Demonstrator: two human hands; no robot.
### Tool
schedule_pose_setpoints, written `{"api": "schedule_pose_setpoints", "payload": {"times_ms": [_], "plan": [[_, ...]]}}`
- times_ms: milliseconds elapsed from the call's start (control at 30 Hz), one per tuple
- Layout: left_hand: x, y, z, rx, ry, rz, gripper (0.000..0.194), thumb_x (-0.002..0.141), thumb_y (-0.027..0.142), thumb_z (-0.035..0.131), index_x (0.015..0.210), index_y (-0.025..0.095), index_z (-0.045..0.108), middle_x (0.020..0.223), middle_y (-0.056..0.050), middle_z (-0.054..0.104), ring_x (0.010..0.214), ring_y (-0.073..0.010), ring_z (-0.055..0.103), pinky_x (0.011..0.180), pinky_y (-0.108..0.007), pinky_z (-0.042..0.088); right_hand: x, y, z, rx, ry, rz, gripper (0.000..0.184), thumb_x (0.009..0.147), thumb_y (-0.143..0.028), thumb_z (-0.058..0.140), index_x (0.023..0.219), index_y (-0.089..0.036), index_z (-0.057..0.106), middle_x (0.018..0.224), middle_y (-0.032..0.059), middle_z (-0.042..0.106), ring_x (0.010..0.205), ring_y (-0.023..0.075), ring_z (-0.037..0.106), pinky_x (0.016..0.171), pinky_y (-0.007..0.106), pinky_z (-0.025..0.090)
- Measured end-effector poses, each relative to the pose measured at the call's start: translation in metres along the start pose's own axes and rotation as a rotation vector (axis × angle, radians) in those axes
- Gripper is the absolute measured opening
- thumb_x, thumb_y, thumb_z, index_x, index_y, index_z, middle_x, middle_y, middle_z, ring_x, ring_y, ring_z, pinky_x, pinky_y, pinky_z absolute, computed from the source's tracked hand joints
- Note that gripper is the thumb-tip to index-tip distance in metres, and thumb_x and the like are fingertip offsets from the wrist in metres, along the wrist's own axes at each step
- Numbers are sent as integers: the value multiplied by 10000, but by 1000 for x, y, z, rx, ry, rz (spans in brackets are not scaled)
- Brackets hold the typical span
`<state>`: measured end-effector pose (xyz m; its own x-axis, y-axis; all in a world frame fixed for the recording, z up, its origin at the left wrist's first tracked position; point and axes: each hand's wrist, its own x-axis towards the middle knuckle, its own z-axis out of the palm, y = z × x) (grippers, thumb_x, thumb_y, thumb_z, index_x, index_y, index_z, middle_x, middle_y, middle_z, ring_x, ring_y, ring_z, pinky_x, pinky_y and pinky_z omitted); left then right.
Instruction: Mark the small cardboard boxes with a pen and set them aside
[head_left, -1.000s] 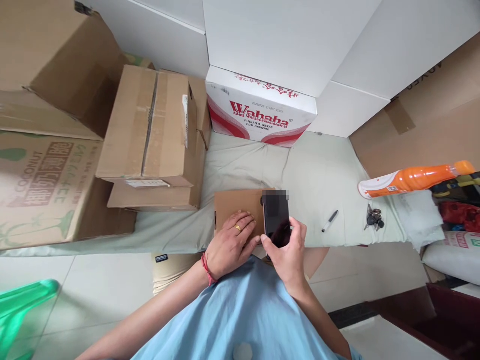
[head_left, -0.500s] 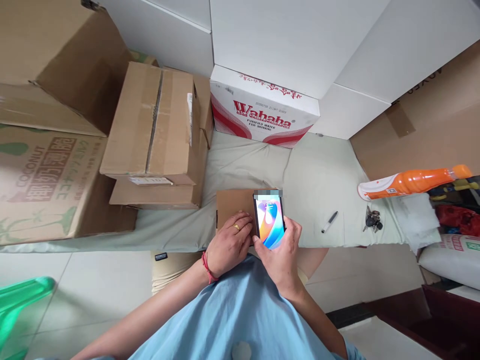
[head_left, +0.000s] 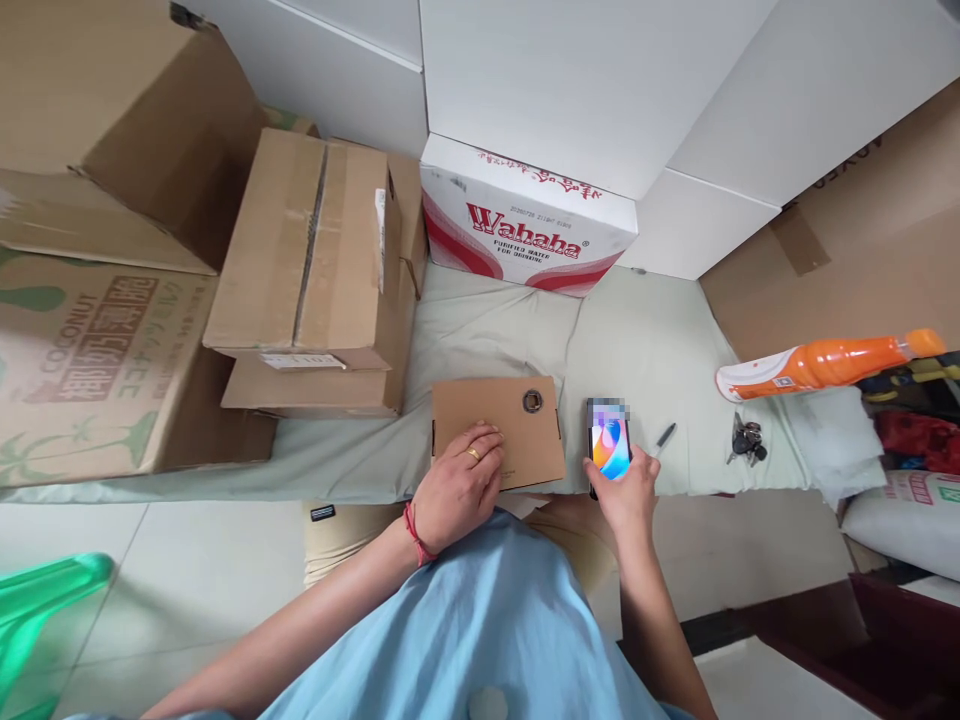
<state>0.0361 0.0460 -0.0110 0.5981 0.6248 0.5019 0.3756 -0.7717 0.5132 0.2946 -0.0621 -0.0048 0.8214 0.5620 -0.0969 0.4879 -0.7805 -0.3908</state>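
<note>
The left hand [head_left: 466, 485] lies open, palm down, across the left part of a flat brown cardboard box [head_left: 517, 420] at the lower centre of the frame, on the pale green, cloth-covered desk [head_left: 637, 340]. Just right of that box, the right hand [head_left: 628, 488] grips a black smartphone [head_left: 611, 450] between thumb and fingers, its screen lit in bright swirls! The brown box carries a dark round mark at its upper right corner and small print low down, too tiny to read.

Big lettering at top centre: a white and red carton [head_left: 529, 215] reads "Wahaha", "PURIFIED WATER FOR DRINKING". Over at the left edge, a large printed cardboard carton [head_left: 90, 370] says "COCONUT". Right of the phone come a black and white pen [head_left: 664, 438], a bunch of keys [head_left: 747, 438] and an orange plastic bottle [head_left: 832, 363], lying on its side, it seems.
</note>
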Motion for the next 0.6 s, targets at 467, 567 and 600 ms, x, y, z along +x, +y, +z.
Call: {"api": "schedule_pose_setpoints", "payload": {"times_ms": [467, 567, 600], "plan": [[-2, -3, -43, -75, 236, -233, 194, 1005, 112, 609, 1118, 241, 699, 1220, -82, 766, 1273, -267, 689, 1127, -497, 567, -14, -13, 7, 446, -290, -457, 574, 1031, -631, 568, 1398, -197, 648, 1288, 171, 682, 1109, 276, 714, 968, 475, 623], [-20, -14, -37, -56, 211, -597, 248, 1044, 352, 593, 1229, 213, 683, 1360, -157, 706, 1301, -331, 677, 1112, -568, 569, -19, -27, 16, 490, -414, -423, 602, 998, -669, 596, 1350, -191, 692, 1283, 171, 721, 1110, 283, 735, 971, 488, 631], [-26, -17, -34, -106, 167, -711, 355, 1045, 427, 578, 1305, 200, 658, 1391, -177, 695, 1293, -343, 687, 1085, -569, 586, -21, -31, 18, 494, -429, -395, 649, 969, -688, 626, 1376, -184, 682, 1315, 182, 720, 1099, 290, 738, 969, 502, 632]]}}
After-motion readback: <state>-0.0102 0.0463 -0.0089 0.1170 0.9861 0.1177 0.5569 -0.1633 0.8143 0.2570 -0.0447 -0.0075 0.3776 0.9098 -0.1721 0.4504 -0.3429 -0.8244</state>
